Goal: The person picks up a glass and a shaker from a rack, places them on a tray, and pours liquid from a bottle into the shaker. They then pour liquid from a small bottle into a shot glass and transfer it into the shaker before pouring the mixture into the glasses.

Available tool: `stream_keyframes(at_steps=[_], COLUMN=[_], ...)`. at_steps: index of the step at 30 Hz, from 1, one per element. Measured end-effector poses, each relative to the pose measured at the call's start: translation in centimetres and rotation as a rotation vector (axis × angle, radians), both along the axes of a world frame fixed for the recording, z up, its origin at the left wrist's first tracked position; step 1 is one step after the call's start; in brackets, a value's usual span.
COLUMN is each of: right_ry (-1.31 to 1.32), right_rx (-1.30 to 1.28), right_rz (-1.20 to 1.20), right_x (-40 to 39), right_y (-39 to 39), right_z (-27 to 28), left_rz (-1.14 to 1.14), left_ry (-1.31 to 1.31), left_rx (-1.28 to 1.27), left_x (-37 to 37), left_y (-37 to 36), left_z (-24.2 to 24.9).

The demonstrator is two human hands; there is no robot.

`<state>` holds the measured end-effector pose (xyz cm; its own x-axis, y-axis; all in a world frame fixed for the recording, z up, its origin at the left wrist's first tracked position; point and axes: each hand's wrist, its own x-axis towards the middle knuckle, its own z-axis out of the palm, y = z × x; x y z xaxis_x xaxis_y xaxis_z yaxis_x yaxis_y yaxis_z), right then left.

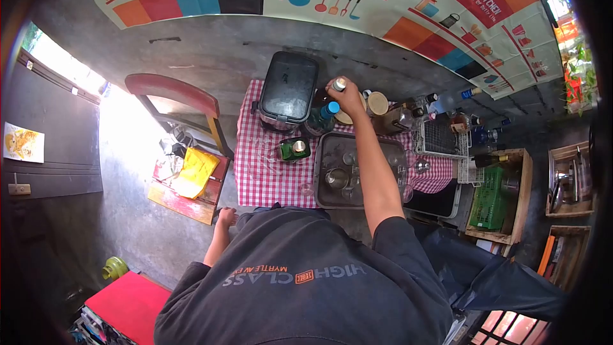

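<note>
My right hand (347, 97) reaches over the tray to the back of the table, its fingers wrapped around the neck of a bottle with a silver cap (340, 84). My hand hides most of that bottle. Beside it stands a bottle with a blue cap (329, 110), and closer to me a green bottle (287, 149) with a pale cap. Under my right forearm lies a brown tray (325, 201) holding a metal cup (336, 178) and several glasses. My left hand (227, 217) hangs low by the table's near left corner, fingers loosely apart, holding nothing.
A black lidded container (290, 86) stands at the back left of the checkered tablecloth (255, 182). To the right are several bottles, a wire rack (440, 137) and a green crate (488, 198). A wooden chair (175, 92) with a yellow packet (196, 172) stands left.
</note>
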<state>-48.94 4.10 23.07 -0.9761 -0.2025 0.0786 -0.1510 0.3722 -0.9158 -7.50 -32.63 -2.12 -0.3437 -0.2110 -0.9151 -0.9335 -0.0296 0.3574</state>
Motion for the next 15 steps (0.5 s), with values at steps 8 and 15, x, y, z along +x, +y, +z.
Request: stream_keyframes(at_steps=[8, 15], right_ry=[0.222, 0.47], right_rx=[0.051, 0.075], right_rz=[-0.091, -0.12], right_x=[1.3, 7.8], right_y=[0.1, 1.3], right_z=[6.9, 16.1], left_rz=[0.171, 0.184], left_ry=[-0.022, 0.029], left_rx=[0.309, 0.12], left_x=[2.9, -0.1], left_y=[-4.5, -3.0], left_z=[-8.6, -5.1])
